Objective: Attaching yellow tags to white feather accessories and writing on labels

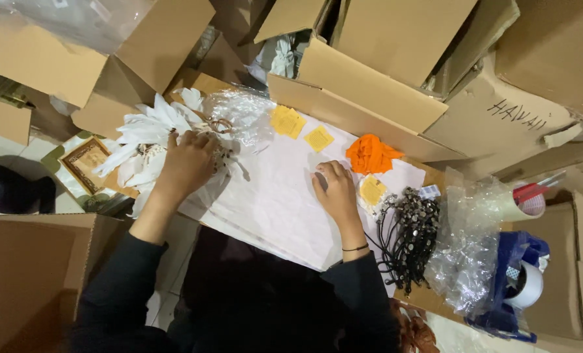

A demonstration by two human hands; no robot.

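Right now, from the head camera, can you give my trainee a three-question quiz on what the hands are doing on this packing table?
1. True or false: the left hand rests on the white feather bundle.
2. What lies just beyond the right hand? A) orange cloth pile B) a red mug C) scissors
3. Fill in: the right hand presses flat on the white ____.

Key: 1 true. 2 A. 3 paper; the black beaded cords lie to its right, untouched.
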